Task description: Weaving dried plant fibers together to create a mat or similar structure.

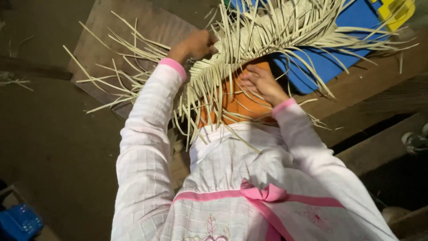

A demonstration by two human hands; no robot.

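Left hand (196, 44) grips pale straw strips of half-woven mat (249, 40); right hand (263, 82) lies flat, open, on orange cloth (236, 102). Best keep strips taut w/ even tension.

Loose straw strips (214, 85) fan out all round my left grip (196, 44) and right grip (263, 82), crowding every side. Blue board (321, 62) blocks beyond. Bare floor (53, 134) to my left lies open.
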